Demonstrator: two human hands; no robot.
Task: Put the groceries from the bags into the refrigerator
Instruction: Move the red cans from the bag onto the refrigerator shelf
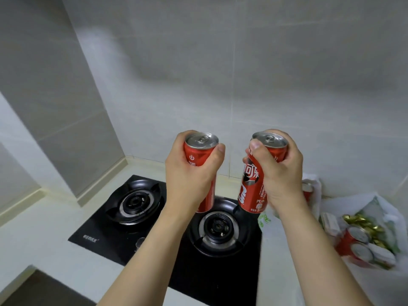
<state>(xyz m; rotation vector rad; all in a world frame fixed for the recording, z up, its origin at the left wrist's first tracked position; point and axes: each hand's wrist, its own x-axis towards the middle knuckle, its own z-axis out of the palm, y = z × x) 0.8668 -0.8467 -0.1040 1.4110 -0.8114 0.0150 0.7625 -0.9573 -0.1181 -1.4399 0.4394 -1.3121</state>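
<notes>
Head view, looking down over a white countertop [50,219] with a black two-burner gas hob [154,235] set into it.

Left to right. Left hand [187,173] raised above the hob, fingers and thumb curled round a red cola can [202,151], upright, pull-tab top showing. Right hand [280,171] beside it, wrapped the same way round a second red cola can [254,184], this one tilted, base swung toward the left. The two cans are near each other, not touching. Both held clear above the burners.

Far right edge of the countertop: white plastic grocery bag [384,213], mouth open, lying slumped. Refrigerator not in sight.

Step in hand, as I judge it: carrying the pair to the refrigerator. To do it well, level the tilted can before turning, keep both grips around the can bodies, not the rims, and avoid knocking the cans together. One hand will likely have to free up for the door; setting one can down first seems safer than pinning it under an arm.

Count: cans in hand, two. More red cans in the bag, at least two ends visible, a further one behind the right wrist. Gold-wrapped items, a cluster, number unclear. Burners, two. Bags, one certain, perhaps a second.
</notes>
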